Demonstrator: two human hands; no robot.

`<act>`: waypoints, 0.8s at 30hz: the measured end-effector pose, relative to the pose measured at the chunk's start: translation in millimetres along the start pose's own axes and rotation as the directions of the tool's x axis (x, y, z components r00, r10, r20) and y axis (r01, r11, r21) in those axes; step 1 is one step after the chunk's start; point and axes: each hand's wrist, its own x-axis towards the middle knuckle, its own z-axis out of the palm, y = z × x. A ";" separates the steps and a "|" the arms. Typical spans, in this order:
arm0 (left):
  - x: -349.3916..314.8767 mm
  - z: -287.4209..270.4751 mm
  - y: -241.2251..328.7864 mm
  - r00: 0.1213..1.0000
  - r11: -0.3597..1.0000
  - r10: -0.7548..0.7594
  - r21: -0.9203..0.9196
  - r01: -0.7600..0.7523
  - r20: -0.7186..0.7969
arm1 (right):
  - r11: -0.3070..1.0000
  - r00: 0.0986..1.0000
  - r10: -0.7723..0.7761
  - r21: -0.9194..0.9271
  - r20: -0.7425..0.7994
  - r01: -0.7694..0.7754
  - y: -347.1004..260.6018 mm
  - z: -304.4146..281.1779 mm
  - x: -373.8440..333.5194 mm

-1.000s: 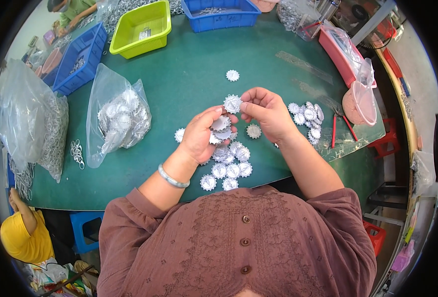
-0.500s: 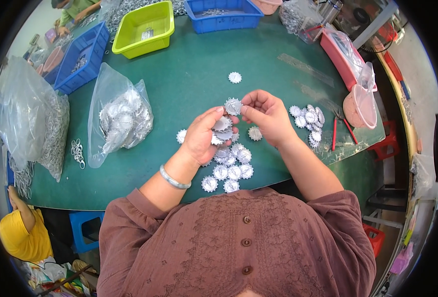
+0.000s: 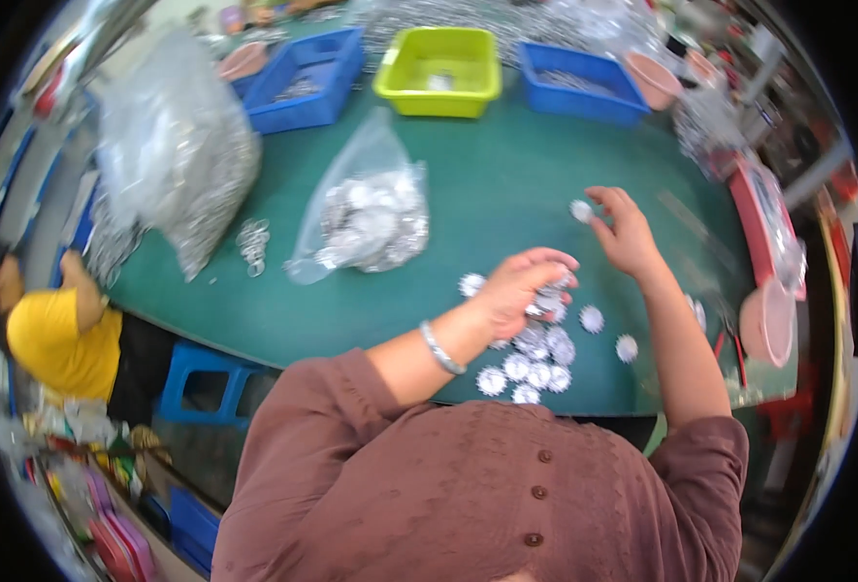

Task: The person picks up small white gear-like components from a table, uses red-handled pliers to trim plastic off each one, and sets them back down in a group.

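Observation:
My left hand (image 3: 531, 296) is curled round a small stack of silvery, scalloped-edged metal discs (image 3: 549, 291). Farther out to the right, my right hand (image 3: 626, 233) has its thumb and fingertips at the near edge of a single scalloped disc (image 3: 581, 210), pinching it; blur hides the exact contact. Below the left hand lies a cluster of similar discs (image 3: 537, 361). Single discs rest around it: one left of the hand (image 3: 471, 284), one to its right (image 3: 592, 320), and another by my right forearm (image 3: 627, 348). That forearm partly hides another group of discs (image 3: 696, 312).
A clear bag of discs (image 3: 375, 223) and a big bag of metal rings (image 3: 181, 145) stand left. Blue bins (image 3: 307, 82) (image 3: 584, 94) flank a lime tray (image 3: 437, 101) at the back. Red-handled pliers (image 3: 735, 349) and a pink basket (image 3: 768, 320) are right. A person in yellow (image 3: 65, 335) is left.
The view has shifted, moving the scene rightward and down. My right hand has left the stack and reached out to the lone far disc. Another single disc now lies near my right forearm.

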 end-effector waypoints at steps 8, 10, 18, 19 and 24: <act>-54.6 8.5 41.2 0.972 0.940 0.235 0.252 -0.228 0.002 | 0.937 0.970 -0.242 -0.257 0.007 0.236 59.1 28.5 11.6; -91.4 10.9 65.3 0.949 0.900 0.306 0.347 -0.263 -0.073 | 0.947 0.970 -0.240 -0.223 -0.024 0.229 56.4 33.4 12.1; -166.0 -29.4 155.2 0.670 0.646 0.648 0.728 -0.230 -0.363 | 0.934 0.948 -0.304 -0.224 -0.091 0.278 46.9 34.4 10.3; -166.3 -33.4 160.3 0.672 0.666 0.594 0.739 -0.103 -0.442 | 0.934 0.944 -0.313 -0.216 -0.103 0.286 45.9 36.0 11.2; -113.6 -38.0 158.2 0.766 0.385 0.427 0.863 0.327 -0.481 | 0.945 0.946 -0.286 -0.207 -0.153 0.252 52.7 28.2 10.2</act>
